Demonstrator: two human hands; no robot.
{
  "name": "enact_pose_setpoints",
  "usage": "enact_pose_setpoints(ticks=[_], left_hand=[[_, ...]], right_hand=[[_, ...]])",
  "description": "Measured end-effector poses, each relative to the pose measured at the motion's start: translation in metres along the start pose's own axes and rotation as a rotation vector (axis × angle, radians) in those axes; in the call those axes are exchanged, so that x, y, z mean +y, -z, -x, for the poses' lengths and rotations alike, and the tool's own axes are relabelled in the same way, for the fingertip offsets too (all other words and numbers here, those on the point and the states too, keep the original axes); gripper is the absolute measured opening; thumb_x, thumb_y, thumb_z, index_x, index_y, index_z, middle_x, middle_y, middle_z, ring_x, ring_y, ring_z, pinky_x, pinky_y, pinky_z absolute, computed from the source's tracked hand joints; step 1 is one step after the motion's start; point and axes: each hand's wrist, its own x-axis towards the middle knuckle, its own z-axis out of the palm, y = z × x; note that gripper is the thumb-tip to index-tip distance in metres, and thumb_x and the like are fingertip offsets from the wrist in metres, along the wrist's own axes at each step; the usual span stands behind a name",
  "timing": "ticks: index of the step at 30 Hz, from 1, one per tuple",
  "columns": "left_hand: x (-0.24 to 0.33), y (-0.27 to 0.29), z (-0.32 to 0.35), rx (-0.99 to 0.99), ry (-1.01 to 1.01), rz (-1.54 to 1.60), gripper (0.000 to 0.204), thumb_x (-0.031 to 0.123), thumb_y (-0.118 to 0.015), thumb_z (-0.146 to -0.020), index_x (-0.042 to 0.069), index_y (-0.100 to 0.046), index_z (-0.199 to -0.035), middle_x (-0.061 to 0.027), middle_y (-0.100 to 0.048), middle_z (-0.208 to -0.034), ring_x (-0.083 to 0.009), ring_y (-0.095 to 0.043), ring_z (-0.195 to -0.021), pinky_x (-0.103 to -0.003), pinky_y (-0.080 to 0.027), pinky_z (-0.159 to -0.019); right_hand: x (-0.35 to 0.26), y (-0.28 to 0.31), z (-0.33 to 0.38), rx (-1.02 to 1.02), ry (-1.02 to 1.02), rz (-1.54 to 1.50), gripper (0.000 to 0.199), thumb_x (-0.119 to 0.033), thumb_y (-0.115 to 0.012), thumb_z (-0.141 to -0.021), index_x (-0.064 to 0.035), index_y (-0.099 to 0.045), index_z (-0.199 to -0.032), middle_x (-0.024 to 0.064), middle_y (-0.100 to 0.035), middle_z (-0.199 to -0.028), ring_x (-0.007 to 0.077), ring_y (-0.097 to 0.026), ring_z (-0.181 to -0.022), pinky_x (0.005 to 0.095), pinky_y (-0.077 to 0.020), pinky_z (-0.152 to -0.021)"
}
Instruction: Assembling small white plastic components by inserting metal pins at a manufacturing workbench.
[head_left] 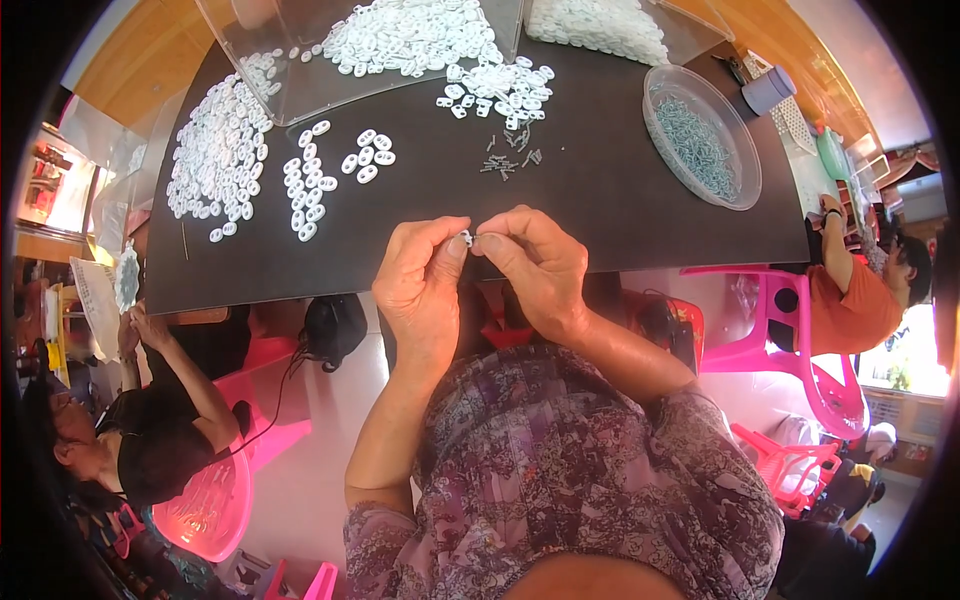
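White piece [467, 237], tiny and oval, sits pinched between the fingertips of both hands at the near edge of the bench [600, 190]. The left hand [425, 285] clenches it from one side with thumb and forefinger; the right hand [530, 265] closes on it from the other side, fingertips meeting those of the left. Whether a metal pin is also in the grip is too small to tell.

Just beyond the grip, farther out on the dark bench, lies a small scatter of grey pins [508, 160], and past those a loose cluster of white ovals [500, 90]. Beyond and to the left of the grip, more white pieces lie in short rows [310, 190], with a few set apart beside them [368, 158]. Farther left a broad heap [220, 150] spreads toward the bench's edge. At the far side, well away from the grip, a clear box [300, 60] holds another mound of white pieces. To the right and beyond the grip stands a round clear dish [745, 165] with grey metal parts inside.

Below the grip the forearms run back to a purple patterned garment [560, 480]. Left of the grip and below the bench a person in black [160, 430] sits on a pink chair [215, 510]. Right of the grip a person in orange [850, 300] rests an arm on the bench, beside a pink stool [790, 340].
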Motion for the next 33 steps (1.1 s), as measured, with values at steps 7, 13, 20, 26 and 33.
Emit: enact_pose_setpoints(ticks=[7, 13, 20, 26, 33], left_hand=[[-0.0007, 0.0005, 0.0006, -0.012, -0.002, -0.022, 0.011, 0.000, -0.062, -0.084, -0.003, -0.065, -0.094, -0.0004, -0.055, -0.086, -0.0058, -0.049, -0.070, -0.018, -0.041, -0.061], [0.0008, 0.0011, -0.0003, -0.019, -0.090, -0.113, 0.011, -0.003, -0.061, -0.083, -0.002, -0.064, -0.094, -0.0014, -0.056, -0.085, -0.0072, -0.051, -0.072, -0.019, -0.042, -0.064], [-0.0032, 0.0006, -0.0007, -0.043, -0.159, -0.168, 0.011, -0.006, -0.060, -0.082, -0.002, -0.064, -0.092, -0.0024, -0.057, -0.085, -0.0079, -0.053, -0.073, -0.020, -0.044, -0.064], [-0.0017, 0.0044, 0.0002, -0.001, 0.101, 0.058, 0.011, -0.002, -0.060, -0.085, -0.002, -0.063, -0.095, -0.0011, -0.055, -0.084, -0.0071, -0.051, -0.071, -0.020, -0.044, -0.064], [-0.0055, 0.0036, -0.0018, 0.008, 0.000, -0.081, 0.008, -0.002, -0.060, -0.084, 0.000, -0.062, -0.092, -0.0040, -0.055, -0.080, -0.0104, -0.052, -0.071, -0.023, -0.043, -0.063]], right_hand=[[-0.0001, 0.0001, 0.0011, -0.027, -0.048, -0.023, 0.006, 0.002, -0.058, -0.084, 0.0026, -0.062, -0.088, 0.0029, -0.062, -0.081, 0.0058, -0.055, -0.075, 0.0201, -0.0441, -0.065], [0.0072, -0.0036, 0.0012, -0.019, -0.005, -0.039, 0.004, 0.001, -0.060, -0.083, 0.0014, -0.059, -0.086, 0.0029, -0.060, -0.076, 0.0061, -0.054, -0.069, 0.0215, -0.0452, -0.061], [0.0067, -0.0022, -0.0004, -0.084, -0.060, 0.027, 0.004, -0.001, -0.060, -0.083, 0.0010, -0.058, -0.086, 0.0028, -0.058, -0.075, 0.0067, -0.052, -0.067, 0.0225, -0.0439, -0.059], [0.0073, -0.0043, -0.0043, -0.108, -0.063, -0.034, 0.005, -0.004, -0.058, -0.085, 0.0010, -0.057, -0.086, 0.0032, -0.059, -0.075, 0.0069, -0.052, -0.067, 0.0230, -0.0444, -0.059], [0.0046, -0.0046, -0.0072, -0.114, -0.047, 0.018, 0.004, -0.004, -0.057, -0.086, 0.0007, -0.057, -0.086, 0.0040, -0.060, -0.076, 0.0069, -0.053, -0.068, 0.0223, -0.0452, -0.059]])
